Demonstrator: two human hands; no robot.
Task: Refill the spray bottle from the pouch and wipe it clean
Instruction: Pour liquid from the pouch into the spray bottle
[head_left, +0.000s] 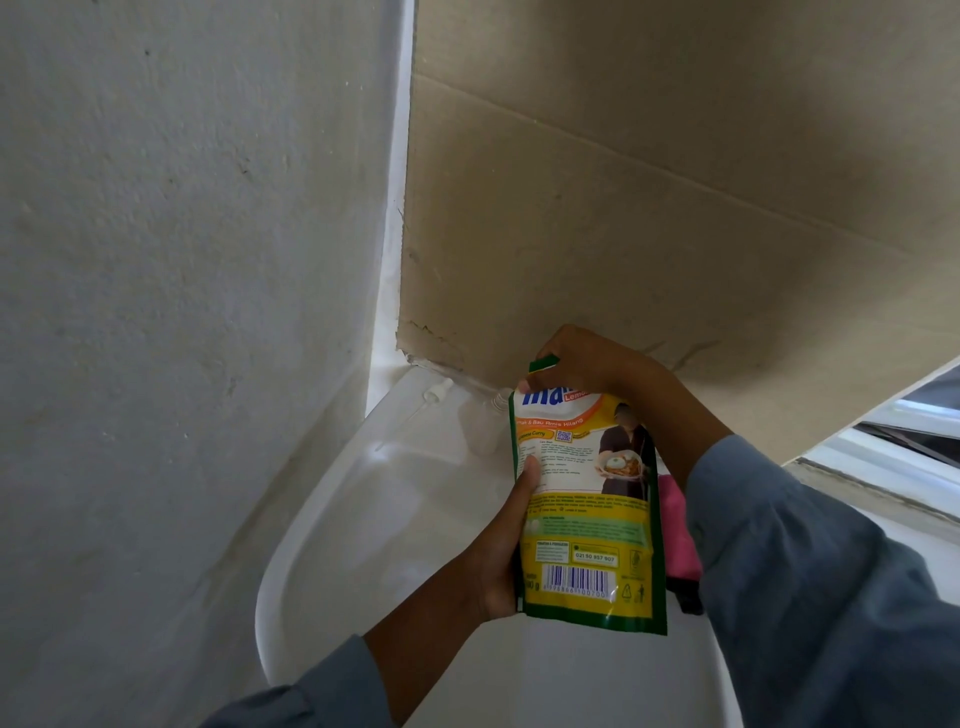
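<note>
Pouch (589, 499): upright, your left grip (506, 551) clasps its side; your right grip (576, 364) pinches its top corner.

Yellow-green pouch (589, 509) upright; clear spray bottle (480, 423) behind it.

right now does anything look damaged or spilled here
No spill shows. The cardboard sheet behind the white table has a torn, ragged lower left corner. The spray head lies on the table, off the clear bottle.
</note>
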